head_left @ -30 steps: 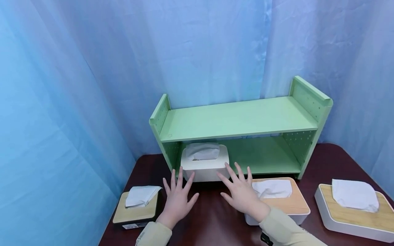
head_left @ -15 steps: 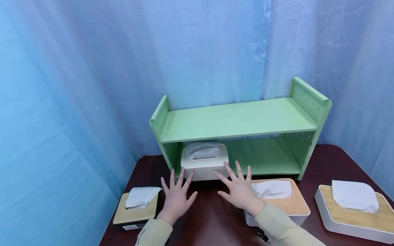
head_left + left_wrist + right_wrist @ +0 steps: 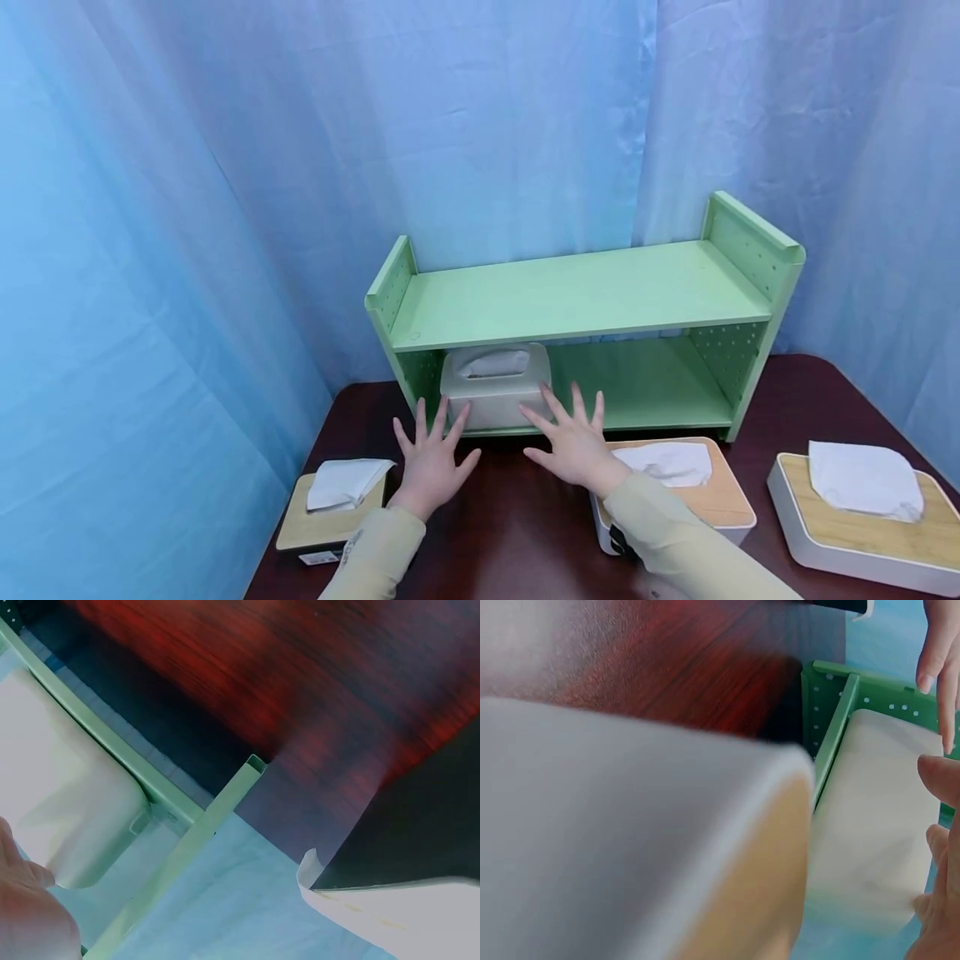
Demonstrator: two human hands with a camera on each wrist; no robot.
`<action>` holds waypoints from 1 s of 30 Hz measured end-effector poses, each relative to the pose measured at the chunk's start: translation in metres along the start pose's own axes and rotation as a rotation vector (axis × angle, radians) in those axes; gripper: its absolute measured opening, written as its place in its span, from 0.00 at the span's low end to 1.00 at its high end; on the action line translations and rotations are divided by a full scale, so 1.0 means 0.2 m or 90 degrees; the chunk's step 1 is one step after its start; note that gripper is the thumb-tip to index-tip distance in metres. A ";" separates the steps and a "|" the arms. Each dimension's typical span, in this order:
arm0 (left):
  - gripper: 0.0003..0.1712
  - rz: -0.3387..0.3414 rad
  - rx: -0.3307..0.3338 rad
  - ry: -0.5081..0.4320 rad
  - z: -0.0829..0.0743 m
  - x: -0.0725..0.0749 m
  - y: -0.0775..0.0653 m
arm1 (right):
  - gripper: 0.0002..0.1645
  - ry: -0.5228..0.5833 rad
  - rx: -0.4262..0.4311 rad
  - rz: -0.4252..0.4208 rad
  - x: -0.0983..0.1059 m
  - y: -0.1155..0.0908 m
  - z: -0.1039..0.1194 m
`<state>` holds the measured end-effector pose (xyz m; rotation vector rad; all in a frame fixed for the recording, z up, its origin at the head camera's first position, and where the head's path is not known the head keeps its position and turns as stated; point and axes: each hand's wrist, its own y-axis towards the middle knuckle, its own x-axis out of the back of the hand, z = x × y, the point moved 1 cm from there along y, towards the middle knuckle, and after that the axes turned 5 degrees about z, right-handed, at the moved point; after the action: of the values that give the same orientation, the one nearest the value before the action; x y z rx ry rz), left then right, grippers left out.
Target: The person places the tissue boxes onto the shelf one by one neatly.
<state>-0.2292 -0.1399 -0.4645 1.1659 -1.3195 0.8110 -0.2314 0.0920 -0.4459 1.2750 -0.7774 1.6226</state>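
A white tissue box [image 3: 497,410] sits at the left end of the lower shelf of a green two-tier rack [image 3: 585,292], a tissue showing in its oval slot. My left hand [image 3: 432,467], fingers straight and spread, has its fingertips right at the box's front left. With fingers likewise spread, my right hand [image 3: 573,446] reaches to the box's front right corner. In the left wrist view, the white box [image 3: 60,780] lies behind the shelf's front lip. The right wrist view shows fingers of both hands close along the white box [image 3: 877,817].
On the dark red table [image 3: 510,533], a black tissue box with a wooden lid [image 3: 315,525] stands left. A white box with an orange-brown lid [image 3: 712,500] lies under the right forearm; another wood-topped box [image 3: 870,533] stands far right. Blue curtains [image 3: 487,125] hang behind.
The white tissue box has slid farther back into the lower shelf, and the shelf's front edge now shows beneath it. Both hands have moved slightly forward with it.
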 end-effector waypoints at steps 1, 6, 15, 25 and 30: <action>0.39 0.004 0.002 -0.002 0.00 0.00 0.01 | 0.37 -0.001 -0.004 0.007 0.00 0.01 0.00; 0.38 0.015 0.010 0.000 0.01 0.00 0.06 | 0.37 -0.007 -0.016 0.021 0.02 0.04 -0.01; 0.38 0.023 0.021 0.001 0.02 0.00 0.09 | 0.37 -0.026 -0.018 0.037 0.04 0.09 0.00; 0.38 0.034 0.018 0.004 0.01 0.02 0.10 | 0.40 -0.017 -0.043 0.089 0.08 0.10 0.01; 0.38 0.036 0.014 0.024 0.01 0.03 0.11 | 0.40 -0.014 -0.046 0.094 0.09 0.11 0.01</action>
<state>-0.2493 -0.1372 -0.4543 1.1288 -1.3212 0.8864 -0.2514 0.0869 -0.4266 1.2105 -0.9541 1.6831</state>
